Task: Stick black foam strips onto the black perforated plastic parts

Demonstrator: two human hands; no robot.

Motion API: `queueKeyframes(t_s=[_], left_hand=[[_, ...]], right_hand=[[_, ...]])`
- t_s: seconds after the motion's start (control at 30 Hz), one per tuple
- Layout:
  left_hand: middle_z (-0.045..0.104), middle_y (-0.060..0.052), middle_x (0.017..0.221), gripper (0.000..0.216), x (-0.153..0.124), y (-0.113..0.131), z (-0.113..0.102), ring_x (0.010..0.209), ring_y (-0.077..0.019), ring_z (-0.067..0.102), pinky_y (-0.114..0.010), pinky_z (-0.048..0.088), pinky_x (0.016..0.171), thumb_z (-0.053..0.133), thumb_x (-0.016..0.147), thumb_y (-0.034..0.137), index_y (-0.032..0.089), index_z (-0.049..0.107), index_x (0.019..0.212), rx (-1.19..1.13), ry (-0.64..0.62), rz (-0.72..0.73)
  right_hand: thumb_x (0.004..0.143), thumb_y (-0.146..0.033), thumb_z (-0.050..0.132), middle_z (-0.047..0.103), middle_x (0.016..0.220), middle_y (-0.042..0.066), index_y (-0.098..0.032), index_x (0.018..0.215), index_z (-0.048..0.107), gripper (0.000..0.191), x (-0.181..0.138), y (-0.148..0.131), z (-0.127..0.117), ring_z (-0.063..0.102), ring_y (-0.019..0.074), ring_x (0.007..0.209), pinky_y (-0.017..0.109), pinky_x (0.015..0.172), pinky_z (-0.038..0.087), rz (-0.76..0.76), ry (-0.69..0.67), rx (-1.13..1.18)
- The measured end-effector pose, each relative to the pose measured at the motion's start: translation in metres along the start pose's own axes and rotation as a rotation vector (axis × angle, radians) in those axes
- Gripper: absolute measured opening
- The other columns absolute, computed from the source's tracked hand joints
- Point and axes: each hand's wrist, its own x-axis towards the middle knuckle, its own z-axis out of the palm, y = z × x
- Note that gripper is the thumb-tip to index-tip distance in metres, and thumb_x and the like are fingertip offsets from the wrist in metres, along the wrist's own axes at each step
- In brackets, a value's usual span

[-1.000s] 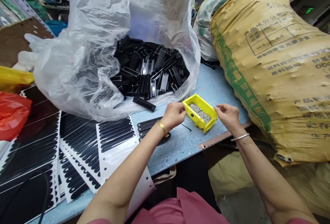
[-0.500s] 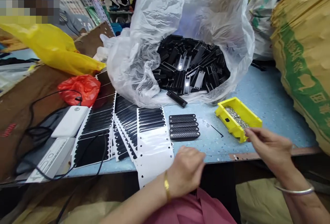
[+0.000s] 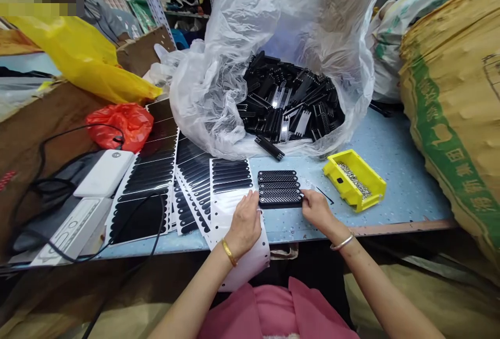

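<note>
Several black textured bars (image 3: 278, 186) lie side by side in a row, with small silvery dots at their ends. My left hand (image 3: 246, 220) is open, fingers stretched flat, resting over a white sheet with black strips (image 3: 230, 172) and reaching the bars' left end. At the right end of the nearest bars my right hand (image 3: 317, 209) is closed in a pinch; what its fingertips hold is too small to make out. Just beyond that hand lies a thin black hex key (image 3: 326, 196), partly hidden. A yellow bin (image 3: 353, 180) of small silvery metal parts stands to the right.
Behind the bars, a clear plastic bag (image 3: 211, 84) holds many black parts, with one loose black part (image 3: 269, 148) before it. Leftward are more strip sheets (image 3: 142, 177), a white power bank (image 3: 104, 173), a cable and a red bag (image 3: 123, 124). A large tan sack (image 3: 453, 104) stands right.
My right hand has moved left from the yellow bin to the bars' right end. My left hand has gone from a loose curl near the table edge to lying flat beside the bars.
</note>
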Motion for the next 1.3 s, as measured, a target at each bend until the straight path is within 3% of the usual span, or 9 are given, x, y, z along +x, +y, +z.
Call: queueKeyframes(t_s=[0.23, 0.5, 0.7, 0.87, 1.07, 1.2, 1.3], left_hand=[[0.059, -0.018, 0.139, 0.055, 0.001, 0.007, 0.006, 0.137, -0.0296, 0.050, -0.053, 0.045, 0.112, 0.040, 0.089, 0.010, 0.014, 0.045, 0.144, -0.072, 0.022, -0.037], [0.063, -0.017, 0.135, 0.069, 0.011, -0.003, 0.005, 0.122, -0.0269, 0.063, -0.046, 0.054, 0.103, 0.047, 0.082, 0.006, 0.016, 0.037, 0.149, -0.074, 0.109, -0.077], [0.058, -0.016, 0.141, 0.087, 0.026, -0.011, 0.009, 0.134, -0.0302, 0.053, -0.051, 0.047, 0.110, 0.051, 0.069, 0.000, 0.018, 0.033, 0.152, -0.047, 0.024, -0.065], [0.048, -0.018, 0.151, 0.090, 0.038, -0.015, 0.004, 0.141, -0.0305, 0.044, -0.049, 0.041, 0.116, 0.054, 0.064, 0.000, 0.014, 0.034, 0.152, -0.102, -0.095, -0.075], [0.053, -0.013, 0.148, 0.089, 0.043, -0.015, -0.004, 0.133, -0.0276, 0.054, -0.047, 0.047, 0.111, 0.054, 0.068, 0.003, 0.018, 0.033, 0.153, -0.181, -0.148, -0.109], [0.052, -0.014, 0.149, 0.080, 0.041, -0.014, -0.012, 0.135, -0.0275, 0.052, -0.046, 0.044, 0.114, 0.056, 0.074, 0.009, 0.016, 0.037, 0.152, -0.282, -0.119, -0.157], [0.050, -0.014, 0.150, 0.064, 0.051, -0.013, -0.014, 0.137, -0.0263, 0.049, -0.044, 0.041, 0.117, 0.055, 0.086, 0.021, 0.014, 0.043, 0.149, -0.491, -0.012, -0.262]], right_hand=[[0.077, -0.008, 0.045, 0.077, 0.086, 0.012, -0.014, 0.097, 0.075, 0.036, 0.001, 0.001, 0.002, 0.071, 0.0246, 0.080, 0.031, 0.074, 0.054, -0.010, -0.010, 0.022], [0.080, -0.016, 0.049, 0.076, 0.076, 0.012, -0.010, 0.103, 0.074, 0.034, 0.026, 0.018, -0.008, 0.072, 0.0244, 0.067, 0.036, 0.069, 0.057, 0.183, 0.064, 0.233], [0.077, -0.010, 0.046, 0.075, 0.071, 0.008, -0.012, 0.107, 0.073, 0.041, 0.056, 0.016, -0.004, 0.069, 0.0199, 0.062, 0.030, 0.066, 0.055, 0.142, 0.017, 0.220], [0.079, -0.009, 0.045, 0.077, 0.079, 0.010, -0.013, 0.107, 0.074, 0.041, 0.058, 0.013, 0.000, 0.071, 0.0227, 0.072, 0.031, 0.073, 0.055, 0.052, 0.004, 0.135], [0.083, -0.010, 0.044, 0.078, 0.093, 0.014, -0.013, 0.104, 0.075, 0.038, 0.056, 0.013, 0.002, 0.073, 0.0257, 0.088, 0.036, 0.083, 0.056, 0.027, 0.003, 0.157], [0.089, -0.022, 0.047, 0.076, 0.091, 0.015, -0.013, 0.103, 0.073, 0.031, 0.054, 0.014, -0.003, 0.073, 0.0249, 0.080, 0.039, 0.077, 0.058, 0.084, 0.159, 0.367], [0.093, -0.036, 0.050, 0.076, 0.096, 0.014, -0.014, 0.102, 0.073, 0.033, 0.054, 0.011, -0.003, 0.072, 0.0230, 0.080, 0.038, 0.076, 0.059, 0.160, 0.301, 0.576]])
